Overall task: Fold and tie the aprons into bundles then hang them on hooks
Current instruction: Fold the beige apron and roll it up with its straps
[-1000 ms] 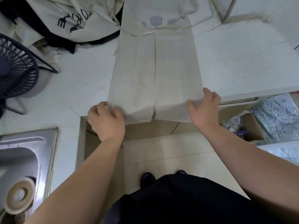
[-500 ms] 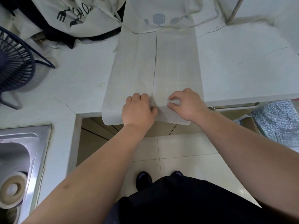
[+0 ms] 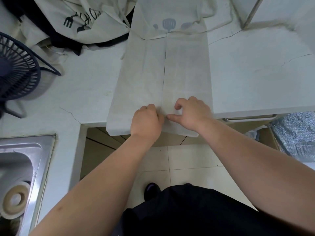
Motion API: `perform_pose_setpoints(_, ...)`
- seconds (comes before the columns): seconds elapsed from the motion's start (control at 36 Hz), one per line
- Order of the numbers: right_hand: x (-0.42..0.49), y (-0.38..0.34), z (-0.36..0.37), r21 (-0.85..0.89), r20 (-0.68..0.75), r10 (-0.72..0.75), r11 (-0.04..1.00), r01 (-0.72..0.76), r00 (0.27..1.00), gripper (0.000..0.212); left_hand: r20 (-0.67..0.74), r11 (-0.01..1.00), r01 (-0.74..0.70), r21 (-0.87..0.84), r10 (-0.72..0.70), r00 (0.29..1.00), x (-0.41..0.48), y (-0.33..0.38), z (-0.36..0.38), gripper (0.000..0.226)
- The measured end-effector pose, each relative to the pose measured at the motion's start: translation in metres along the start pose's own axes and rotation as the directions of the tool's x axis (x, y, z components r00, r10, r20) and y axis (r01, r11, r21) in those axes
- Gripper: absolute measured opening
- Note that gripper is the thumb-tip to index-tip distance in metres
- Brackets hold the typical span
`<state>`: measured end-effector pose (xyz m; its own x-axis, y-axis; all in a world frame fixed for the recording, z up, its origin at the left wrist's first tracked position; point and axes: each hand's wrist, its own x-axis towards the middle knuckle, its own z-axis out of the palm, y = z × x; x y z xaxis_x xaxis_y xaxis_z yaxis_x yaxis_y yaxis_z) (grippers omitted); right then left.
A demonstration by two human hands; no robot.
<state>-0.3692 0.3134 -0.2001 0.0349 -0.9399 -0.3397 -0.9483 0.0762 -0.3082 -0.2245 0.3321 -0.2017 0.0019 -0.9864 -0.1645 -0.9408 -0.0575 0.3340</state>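
- Left hand (image 3: 146, 120): your fingers are curled under, knuckles up, resting on the apron (image 3: 163, 74) right at its centre seam. The fingertips are hidden, so I cannot tell whether they pinch the cloth or only press it.
- Right hand (image 3: 193, 112): your fingers are curled with the tips down on the cloth, and the thumb is stretched flat toward the seam, almost touching the left hand. Pinching or pressing: cannot tell.
- Apron: it lies flat as a long strip, both side flaps folded in to meet along the centre line. A spatula print shows at the far end. The near end hangs just over the edge of the worktop (image 3: 255, 74), under your hands.
- Far left: a heap of other aprons (image 3: 76, 19), one with dark lettering, crumpled on the worktop.
- Left: a dark wire fan (image 3: 17, 68) stands on the worktop.
- Near left: a steel sink (image 3: 25, 150) with a pale ring (image 3: 6, 204) lying in it.
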Motion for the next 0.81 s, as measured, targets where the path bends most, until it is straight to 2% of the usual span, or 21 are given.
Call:
perform_pose_setpoints(0.08, 0.000, 0.001, 0.000, 0.005, -0.003, -0.001, 1.000, 0.001, 1.000, 0.050, -0.036, 0.997, -0.074, 0.015, 0.074, 0.997, -0.002, -0.002, 0.002, 0.023)
perform_pose_setpoints(0.17, -0.001, 0.001, 0.002, -0.005, -0.002, 0.005, 1.000, -0.005, 1.000, 0.051, -0.025, 0.995, -0.082, 0.058, 0.084, 0.996, -0.003, -0.010, 0.003, 0.025)
perform_pose_setpoints(0.22, -0.001, 0.001, 0.002, -0.009, -0.017, 0.018, 1.000, -0.018, 1.000, 0.045, 0.015, 0.995, -0.102, -0.002, 0.102, 0.995, -0.003, -0.017, 0.002, 0.030)
perform_pose_setpoints(0.28, -0.002, 0.000, 0.000, 0.017, -0.028, 0.035, 0.999, -0.035, 0.999, 0.035, 0.000, 0.984, -0.102, -0.145, 0.103, 0.995, -0.004, -0.025, 0.000, 0.026)
perform_pose_setpoints(0.33, -0.005, 0.003, 0.003, 0.095, -0.057, 0.037, 0.995, -0.032, 0.998, 0.029, -0.072, 0.962, -0.064, -0.264, 0.047, 0.996, -0.004, -0.035, -0.001, 0.022)
perform_pose_setpoints(0.42, -0.014, 0.009, 0.010, 0.337, -0.236, 0.052, 0.941, 0.032, 0.971, 0.030, -0.161, 0.963, 0.006, -0.270, -0.051, 0.986, -0.006, -0.046, -0.003, 0.028)
perform_pose_setpoints(0.5, -0.028, 0.015, 0.014, 0.505, -0.408, 0.215, 0.863, 0.023, 0.887, 0.030, -0.307, 0.949, 0.057, -0.309, -0.156, 0.939, -0.011, -0.053, -0.006, 0.027)
perform_pose_setpoints(0.56, -0.033, 0.020, 0.013, 0.559, -0.432, 0.331, 0.828, -0.039, 0.839, 0.031, -0.371, 0.894, 0.105, -0.436, -0.285, 0.884, -0.013, -0.058, -0.010, 0.025)
perform_pose_setpoints(0.61, -0.034, 0.027, 0.014, 0.632, -0.379, 0.456, 0.763, -0.136, 0.805, 0.036, -0.345, 0.814, 0.232, -0.533, -0.460, 0.818, -0.012, -0.065, -0.015, 0.026)
perform_pose_setpoints(0.69, -0.034, 0.035, 0.014, 0.765, -0.174, 0.611, 0.578, -0.285, 0.772, 0.054, -0.175, 0.668, 0.477, -0.571, -0.667, 0.724, -0.008, -0.073, -0.020, 0.037)
perform_pose_setpoints(0.75, -0.036, 0.037, 0.017, 0.848, -0.040, 0.622, 0.435, -0.303, 0.782, 0.064, -0.057, 0.525, 0.530, -0.666, -0.744, 0.665, -0.007, -0.073, -0.021, 0.045)
perform_pose_setpoints(0.81, -0.036, 0.040, 0.020, 0.896, 0.035, 0.614, 0.330, -0.296, 0.789, 0.074, 0.050, 0.367, 0.560, -0.743, -0.804, 0.592, -0.004, -0.076, -0.018, 0.058)
